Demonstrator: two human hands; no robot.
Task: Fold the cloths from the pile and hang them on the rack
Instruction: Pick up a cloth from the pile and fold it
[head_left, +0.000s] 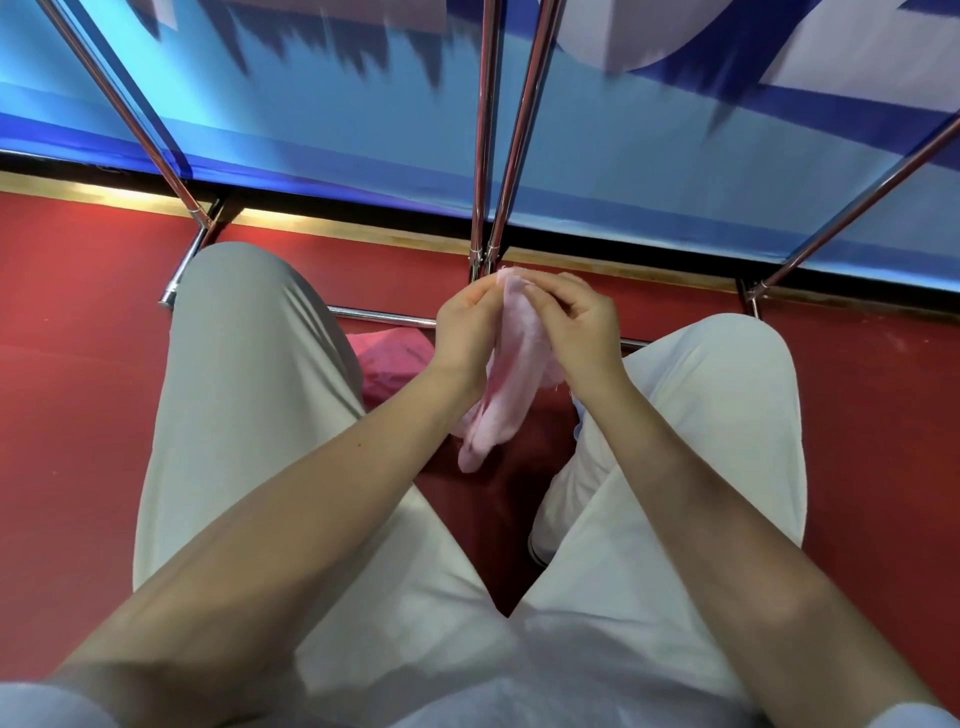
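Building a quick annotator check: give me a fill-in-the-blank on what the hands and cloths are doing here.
1. Both hands pinch the top edge of a pale ____ cloth.
2. The cloth hangs down between the left hand and the ____ hand.
3. A darker pink pile lies on the ____ floor.
4. The metal rack stands ____ the hands, with no cloth visible on it.

Missing words: pink; right; red; beyond

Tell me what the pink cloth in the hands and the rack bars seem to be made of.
Pink cloth: soft, fuzzy fabric, probably fleece or terry; it hangs limp with a matte nap and frayed threads at the edge. Rack bars: metal tube, likely chromed or stainless; they show bright mirror-like highlights.
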